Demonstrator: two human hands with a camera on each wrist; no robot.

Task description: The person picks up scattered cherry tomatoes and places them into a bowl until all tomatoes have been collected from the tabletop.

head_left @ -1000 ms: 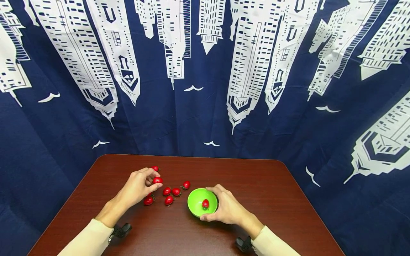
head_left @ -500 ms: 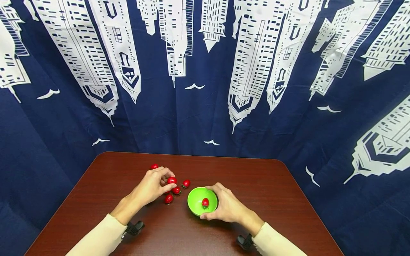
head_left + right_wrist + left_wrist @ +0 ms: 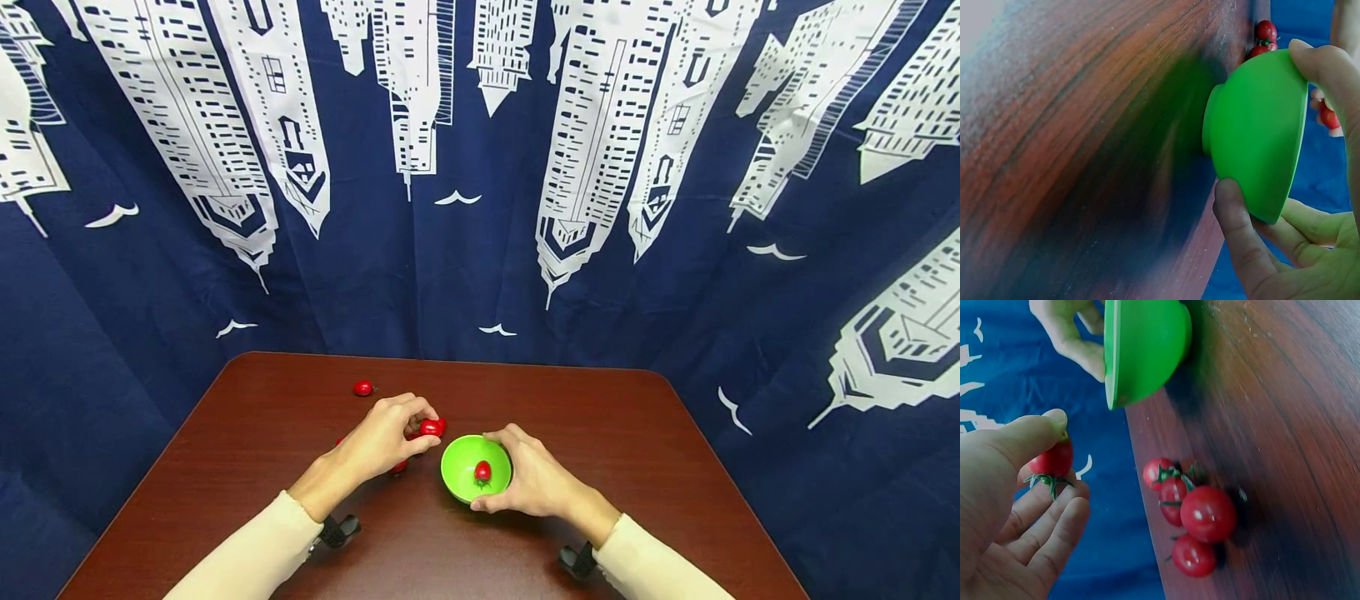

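Pinching a tomato (image 3: 431,427) between thumb and fingers, the left hand (image 3: 386,437) hangs above the table (image 3: 600,433), just left of the bowl (image 3: 456,468). We see this tomato clear of the wood, level with the bowl's rim or a little beyond it, and the left wrist view shows us its green cap. Opposite, on the bowl's right side, the right hand (image 3: 531,477) grips the bowl, its thumb at the near rim and its other fingers curved about the far side and the outer wall. We find the bowl upright, its mouth facing up; whether its foot touches the table we cannot tell.

Inside the bowl, we see a second tomato (image 3: 483,472) lying on the bottom, its green cap turned toward us. Left of the bowl, partly hidden behind the left hand in the head view, loose tomatoes (image 3: 1209,514) lie on the table; in the left wrist view we count four of them close together. Farther left and beyond the bowl, a far tomato (image 3: 363,388) lies apart.

Nearer to us than the bowl, each pale sleeve (image 3: 247,542) ends beside a black device (image 3: 340,531) at the wrist. Beyond the bowl, we see a blue cloth (image 3: 450,283) with white buildings printed upside down.
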